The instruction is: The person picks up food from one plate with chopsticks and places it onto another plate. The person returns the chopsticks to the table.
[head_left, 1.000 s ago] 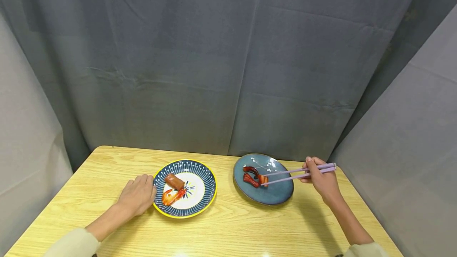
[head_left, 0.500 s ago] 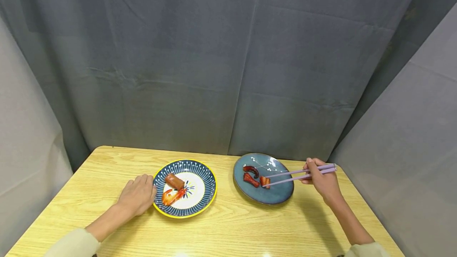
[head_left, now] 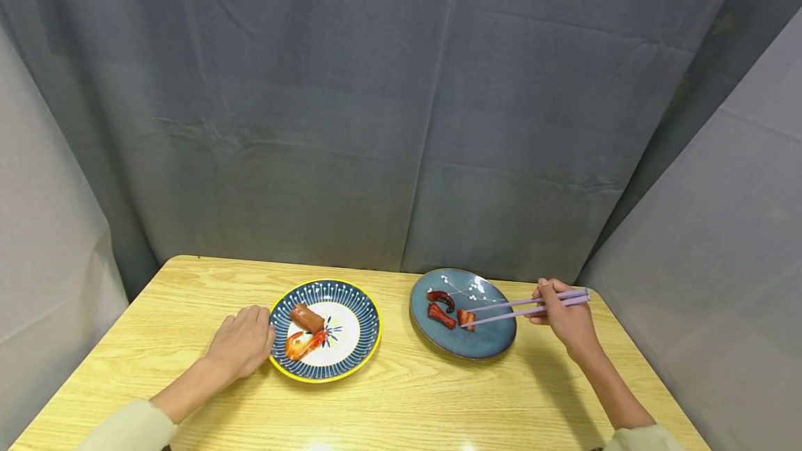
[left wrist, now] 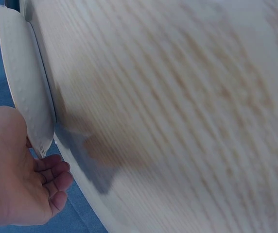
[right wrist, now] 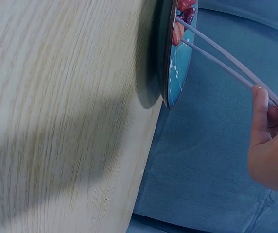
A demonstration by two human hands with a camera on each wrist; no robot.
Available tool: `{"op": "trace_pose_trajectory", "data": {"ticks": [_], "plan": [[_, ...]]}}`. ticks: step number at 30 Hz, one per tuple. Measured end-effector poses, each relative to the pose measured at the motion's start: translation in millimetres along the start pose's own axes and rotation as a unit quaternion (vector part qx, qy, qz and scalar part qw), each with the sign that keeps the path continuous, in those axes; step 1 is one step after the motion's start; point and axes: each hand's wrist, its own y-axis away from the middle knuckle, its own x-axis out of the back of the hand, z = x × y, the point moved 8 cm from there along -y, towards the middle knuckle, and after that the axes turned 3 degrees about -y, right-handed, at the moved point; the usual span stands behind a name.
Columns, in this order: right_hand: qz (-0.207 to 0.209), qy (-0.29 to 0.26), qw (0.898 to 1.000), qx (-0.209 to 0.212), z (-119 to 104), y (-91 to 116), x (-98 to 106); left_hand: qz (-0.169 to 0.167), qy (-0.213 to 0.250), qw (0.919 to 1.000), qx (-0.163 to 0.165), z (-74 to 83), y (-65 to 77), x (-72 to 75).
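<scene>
My right hand [head_left: 562, 312] holds a pair of lilac chopsticks [head_left: 539, 303]. Their tips lie on either side of a striped orange-brown piece of meat [head_left: 466, 319] on the dark blue plate [head_left: 476, 348]. Left of it are a red-brown piece [head_left: 441, 315] and a dark curved piece [head_left: 446, 301]. My left hand [head_left: 243, 341] grips the left rim of a blue-and-white plate [head_left: 357, 353] with a yellow edge; in the left wrist view the fingers [left wrist: 57, 179] curl at the rim. A shrimp [head_left: 302, 347] and a brown chunk [head_left: 308, 319] lie on this plate.
Both plates stand on a light wooden table [head_left: 401, 402], with bare wood between them. A grey cloth [head_left: 326, 124] hangs behind the table's far edge, and pale cloth [head_left: 720, 263] hangs at the sides.
The striped piece of meat has shifted slightly right with the chopstick tips, away from the two other pieces. The left hand and its plate have stayed put.
</scene>
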Motion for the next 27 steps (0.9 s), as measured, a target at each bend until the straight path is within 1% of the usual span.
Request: {"op": "trace_pose_trajectory", "data": {"ticks": [5, 21, 27], "plan": [[-0.001, 0.003, 1.000, 0.004, 0.4, -0.5, -0.1, 0.001, -0.001, 1.0000, 0.002, -1.8, -0.6, -1.2], [0.002, 0.002, 1.000, -0.009, 8.7, -0.4, 1.5, 0.005, 0.000, 1.0000, 0.002, -2.8, -0.7, -2.5], [0.000, -0.004, 1.000, 0.000, 4.2, 1.1, 1.4, 0.009, -0.001, 1.0000, 0.002, -2.5, -0.8, -1.5]]}}
